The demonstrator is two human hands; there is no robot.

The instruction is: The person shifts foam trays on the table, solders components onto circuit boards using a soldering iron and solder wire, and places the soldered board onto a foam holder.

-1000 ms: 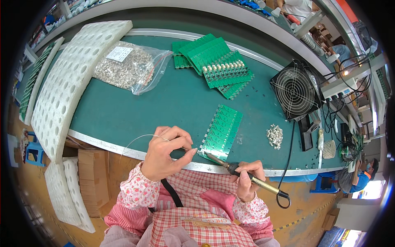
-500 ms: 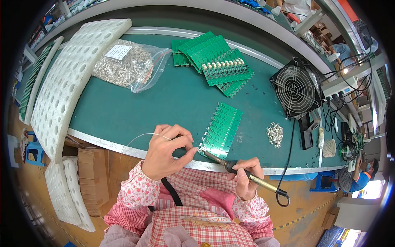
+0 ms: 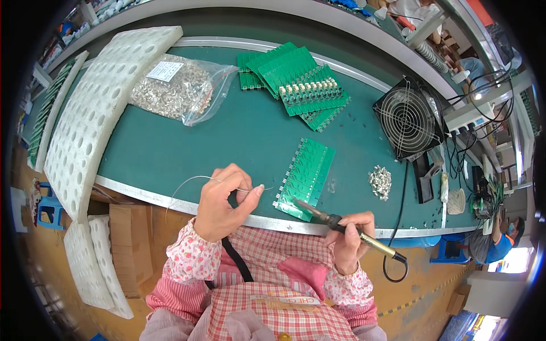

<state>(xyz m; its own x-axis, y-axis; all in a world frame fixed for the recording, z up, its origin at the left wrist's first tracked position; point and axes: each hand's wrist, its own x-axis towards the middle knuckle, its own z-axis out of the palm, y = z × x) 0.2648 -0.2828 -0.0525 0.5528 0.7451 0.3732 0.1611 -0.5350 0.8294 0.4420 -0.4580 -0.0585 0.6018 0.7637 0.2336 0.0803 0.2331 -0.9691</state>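
A fan (image 3: 406,119) stands at the right of the bench (image 3: 165,153), with a black tray (image 3: 424,184) just below it and a cord (image 3: 401,196) running down between a heap of metal bits (image 3: 380,183) and that tray. A big foam slab (image 3: 102,113) fills the left, partly behind a bag (image 3: 176,88) of small parts; loose boards (image 3: 278,68) overlap at upper centre. A carton (image 3: 131,244) sits at lower left.

Counted: one fan, one bag, one heap, two blue stools (image 3: 50,211), one at each side; the overlapping boards cannot be counted surely.

One board (image 3: 307,173) lies at centre. The left hand (image 3: 227,199) pinches one wire (image 3: 187,181), finger and thumb together; the right hand (image 3: 351,241) is clamped round one iron (image 3: 335,222), its tip over the board's lower end, contact unclear.
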